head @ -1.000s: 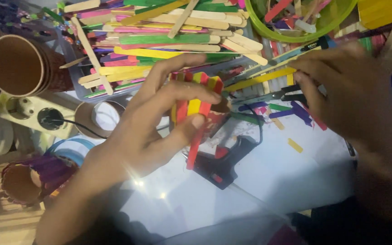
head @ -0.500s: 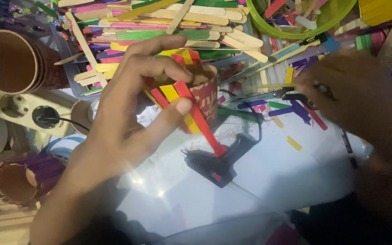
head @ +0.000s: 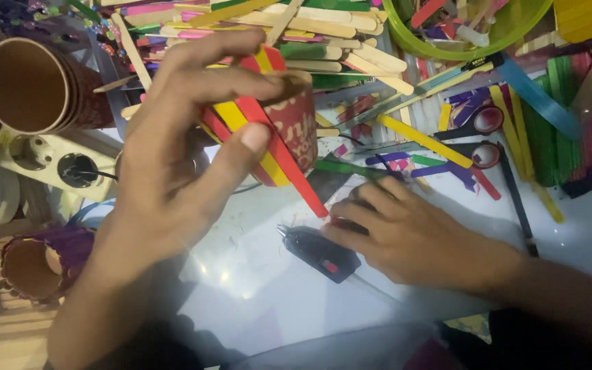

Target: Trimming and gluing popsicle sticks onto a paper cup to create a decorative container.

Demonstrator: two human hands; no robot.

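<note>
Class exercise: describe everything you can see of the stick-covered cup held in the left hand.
The cup is a dark red paper cup with pale patterning, tipped on its side above the white table. Red and yellow flat craft sticks lie side by side along its wall; one red stick juts down past it. The left hand grips it, thumb pressing the sticks, fingers over the top.

Left hand (head: 173, 164) holds stick-clad cup (head: 279, 127) above table (head: 241, 274); glue gun (head: 320, 252) below it, right hand (head: 412, 236) just right, stick pile (head: 296, 27) behind.
</note>
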